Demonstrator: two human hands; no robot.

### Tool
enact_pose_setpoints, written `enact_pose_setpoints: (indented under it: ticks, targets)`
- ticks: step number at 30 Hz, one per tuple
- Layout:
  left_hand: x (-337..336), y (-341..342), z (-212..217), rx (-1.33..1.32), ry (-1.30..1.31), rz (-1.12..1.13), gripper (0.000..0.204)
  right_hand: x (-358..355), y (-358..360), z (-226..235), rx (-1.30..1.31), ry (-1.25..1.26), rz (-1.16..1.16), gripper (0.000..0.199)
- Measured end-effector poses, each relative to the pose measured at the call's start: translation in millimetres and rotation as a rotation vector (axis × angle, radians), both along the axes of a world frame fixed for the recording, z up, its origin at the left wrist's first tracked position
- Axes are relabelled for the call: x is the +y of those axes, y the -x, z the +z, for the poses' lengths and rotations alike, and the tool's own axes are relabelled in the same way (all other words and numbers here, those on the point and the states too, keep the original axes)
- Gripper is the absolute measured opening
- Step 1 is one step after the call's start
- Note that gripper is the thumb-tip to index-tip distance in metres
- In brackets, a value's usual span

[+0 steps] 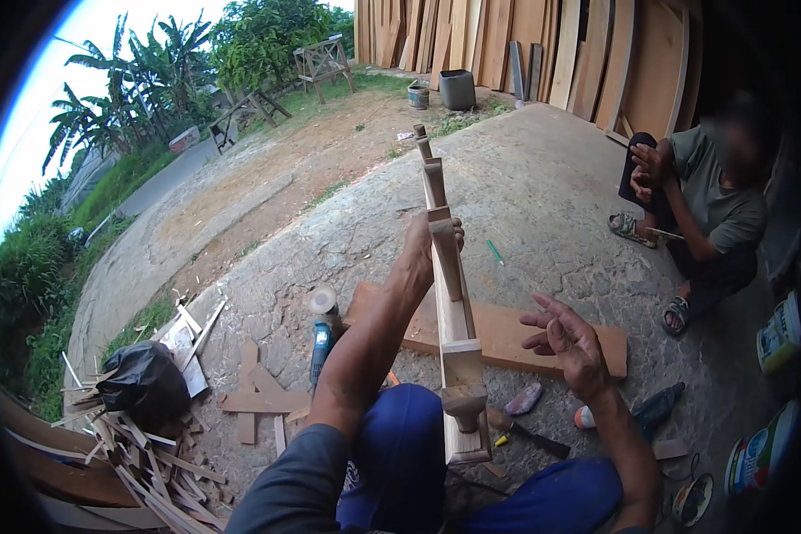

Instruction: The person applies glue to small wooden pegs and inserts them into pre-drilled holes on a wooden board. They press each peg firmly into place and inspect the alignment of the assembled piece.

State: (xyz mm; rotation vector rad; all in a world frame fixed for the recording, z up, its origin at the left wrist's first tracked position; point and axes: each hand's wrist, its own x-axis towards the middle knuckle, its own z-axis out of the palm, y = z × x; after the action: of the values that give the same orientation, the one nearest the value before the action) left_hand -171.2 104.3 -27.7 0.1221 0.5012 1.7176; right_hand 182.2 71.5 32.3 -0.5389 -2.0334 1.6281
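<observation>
My left hand (429, 238) is wrapped round a long, narrow wooden bar (455, 316), about midway along it. The bar points away from me, its near end above my lap, with several tapered wooden blocks standing along its length. To the right of the bar, my right hand (571, 345) is raised in the air, holding nothing, fingers apart and touching neither the bar nor the thick plank (507, 331) on the ground beneath. Below that hand lie a purplish lump (523, 399) and a dark-bladed tool (541, 440) with a wooden handle.
A blue angle grinder (322, 343) and crossed wood offcuts (251, 400) lie left of my knee. Farther left are wood scraps (165, 481) and a black plastic bag (144, 378). A green pencil (496, 253) lies ahead. Another person (716, 196) sits at right, near buckets (780, 334).
</observation>
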Motion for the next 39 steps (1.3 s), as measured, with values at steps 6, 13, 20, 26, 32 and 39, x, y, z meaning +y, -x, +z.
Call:
enact_pose_setpoints:
  ticks: [6, 13, 20, 26, 32, 39]
  targets:
    - [-4, 12, -21, -0.065, 0.005, 0.007, 0.028, -2, 10, -3, 0.024, 0.000, 0.004, 0.068]
    - [1, -17, -44, -0.119, -0.011, -0.208, 0.033, 30, 55, -3, 0.124, -0.239, -0.066, 0.054]
    - [4, -44, -47, -0.083, 0.086, -0.079, 0.030, 68, 145, -7, 0.309, 0.289, -0.200, 0.049]
    - [-4, -40, -47, -0.064, 0.006, -0.100, 0.025, 71, 191, -28, 0.512, 0.045, -0.385, 0.048]
    - [-6, -62, -32, -0.029, -0.519, -0.033, 0.031, 51, 202, -24, 0.377, -0.404, -0.323, 0.070]
    - [-16, -64, -22, 0.054, -0.085, 0.065, 0.031, 54, 215, -30, 0.219, -0.556, -0.454, 0.050]
